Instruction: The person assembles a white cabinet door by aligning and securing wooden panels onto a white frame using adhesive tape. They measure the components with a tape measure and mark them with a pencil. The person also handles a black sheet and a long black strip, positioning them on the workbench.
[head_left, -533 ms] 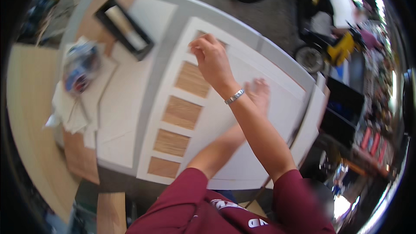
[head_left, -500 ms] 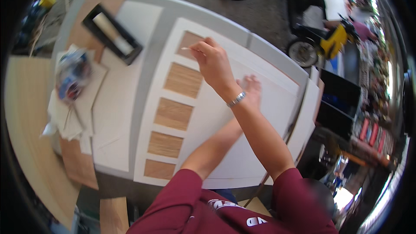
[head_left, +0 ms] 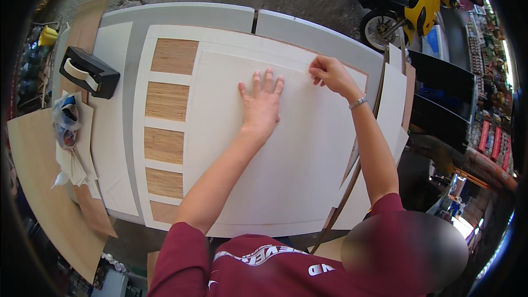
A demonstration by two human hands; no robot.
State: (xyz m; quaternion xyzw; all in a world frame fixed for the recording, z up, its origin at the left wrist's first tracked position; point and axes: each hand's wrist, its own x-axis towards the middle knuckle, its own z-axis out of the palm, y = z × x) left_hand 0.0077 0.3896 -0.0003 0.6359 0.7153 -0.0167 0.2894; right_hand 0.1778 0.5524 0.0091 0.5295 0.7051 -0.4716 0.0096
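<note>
Shifting from 10 to 1 o'clock, the right hand (head_left: 328,73) is pinching the white sheet (head_left: 264,159); the left hand (head_left: 260,100) is pressing flat, fingers spread.

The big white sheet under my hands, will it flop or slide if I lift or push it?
The white sheet looks thin and wide, so it would probably sag when lifted by one edge. It lies flat on a smooth white panel, so it may slide easily; the left hand pressed flat likely pins it while the right hand pinches its far edge.
</note>
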